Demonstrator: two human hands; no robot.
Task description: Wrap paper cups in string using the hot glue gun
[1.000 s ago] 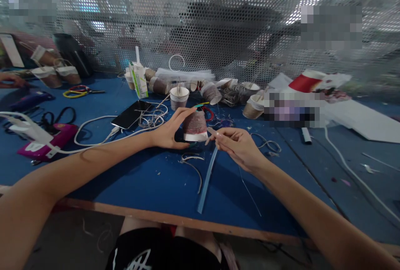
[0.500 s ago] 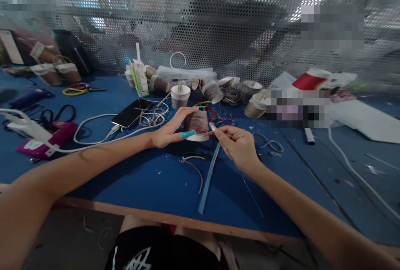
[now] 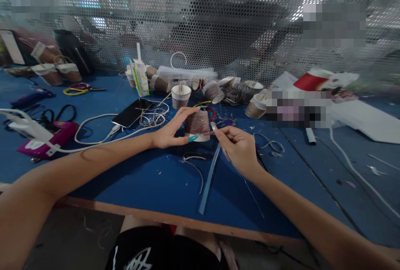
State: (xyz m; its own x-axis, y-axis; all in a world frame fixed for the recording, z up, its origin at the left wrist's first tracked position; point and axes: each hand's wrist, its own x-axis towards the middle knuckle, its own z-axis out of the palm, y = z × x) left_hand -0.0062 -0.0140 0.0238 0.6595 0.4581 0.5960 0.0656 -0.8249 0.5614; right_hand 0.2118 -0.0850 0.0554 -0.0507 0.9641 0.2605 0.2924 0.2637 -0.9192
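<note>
My left hand (image 3: 168, 136) is closed round a small cup (image 3: 197, 124), its fingers over the top and its thumb on the near side. The cup stands upside down, its white rim at the bottom and its side wound with brown and reddish cord. To the right, my right hand (image 3: 240, 148) pinches a thin brown cord (image 3: 212, 133) between thumb and forefinger, close to the cup's lower side. The far end of that cord is hidden by the hand. Below the cup lie a loose pale cord piece (image 3: 200, 174) and a flat translucent strip (image 3: 208, 182).
Several cord-wrapped cups (image 3: 181, 96) stand and lie along the back, by a mesh screen (image 3: 200, 24). On the left are a phone (image 3: 129, 113) with a white cable, a magenta glue gun (image 3: 58, 140) and yellow-handled scissors (image 3: 76, 90). White sheets (image 3: 368, 120) lie at right.
My left thumb has shifted a little right and down on the cup, baring more of the wound side. The right hand has moved slightly, still pinching the cord.
</note>
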